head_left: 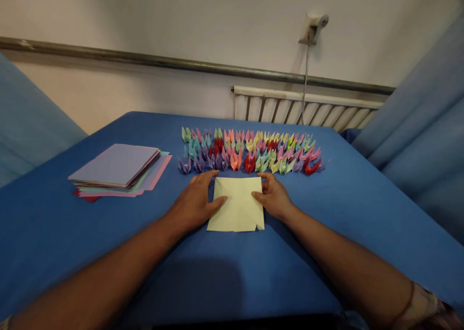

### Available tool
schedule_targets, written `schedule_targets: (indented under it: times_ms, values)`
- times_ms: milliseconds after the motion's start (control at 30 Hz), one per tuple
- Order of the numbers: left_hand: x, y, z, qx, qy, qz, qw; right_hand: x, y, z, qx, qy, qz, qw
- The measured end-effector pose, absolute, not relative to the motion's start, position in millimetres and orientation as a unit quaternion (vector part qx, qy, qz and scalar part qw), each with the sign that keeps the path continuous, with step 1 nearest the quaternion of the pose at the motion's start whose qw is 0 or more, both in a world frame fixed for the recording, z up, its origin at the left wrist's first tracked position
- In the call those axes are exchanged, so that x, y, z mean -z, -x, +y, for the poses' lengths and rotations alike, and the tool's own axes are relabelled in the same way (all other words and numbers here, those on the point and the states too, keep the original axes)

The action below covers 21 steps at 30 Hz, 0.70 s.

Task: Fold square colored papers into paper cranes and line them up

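A pale yellow sheet of origami paper (237, 207) with faint creases and a small notch or turned-up flap at its lower right lies before me. My left hand (195, 199) is at its left edge, thumb on top of the sheet and index finger reaching past the upper left corner. On the right edge, my right hand (273, 194) grips the paper with the thumb on top and the fingers curled at the side. Just beyond both hands stand rows of folded paper cranes (250, 163) in many colours.
A stack of coloured square paper (116, 165) lies to the left on the blue-covered table (152, 281). Behind the table are a wall rail (163, 62), a radiator (308, 100) and a socket with a hanging cord (311, 30). Blue curtains (427, 117) flank both sides.
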<state>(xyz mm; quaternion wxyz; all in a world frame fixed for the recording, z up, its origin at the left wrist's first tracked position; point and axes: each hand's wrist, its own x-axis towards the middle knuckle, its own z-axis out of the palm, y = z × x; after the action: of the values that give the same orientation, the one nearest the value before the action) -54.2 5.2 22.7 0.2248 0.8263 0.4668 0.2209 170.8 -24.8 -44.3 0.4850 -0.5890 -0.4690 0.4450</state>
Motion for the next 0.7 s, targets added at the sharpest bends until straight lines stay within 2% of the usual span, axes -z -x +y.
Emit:
schedule_targets:
  times_ms: [67, 200, 333, 433, 500, 567, 700]
  values:
    - [-27, 56, -1, -0.195, -0.877, 0.391, 0.199, 42, -172, -25, -0.491, 0.560, -0.439, 0.502]
    - [-29, 60, -12, -0.092, -0.938, 0.231, 0.240, 37, -178, -25, -0.586, 0.502, -0.366, 0.520]
    - [-28, 60, -11, -0.069, -0.948, 0.231, 0.207, 35, -184, -24, -0.621, 0.508, -0.374, 0.465]
    - [-31, 59, -7, -0.080, -0.936, 0.283, 0.191, 31, -186, -26, -0.519, 0.587, -0.446, 0.432]
    - [-33, 57, -5, -0.087, -0.918, 0.327, 0.207, 26, -187, -29, -0.371, 0.631, -0.511, 0.451]
    - [-33, 55, -4, -0.094, -0.895, 0.369, 0.233, 18, -188, -34, -0.258, 0.607, -0.569, 0.491]
    - [-26, 50, -4, -0.115, -0.861, 0.428, 0.249, 5, -191, -42, -0.380, 0.464, -0.633, 0.490]
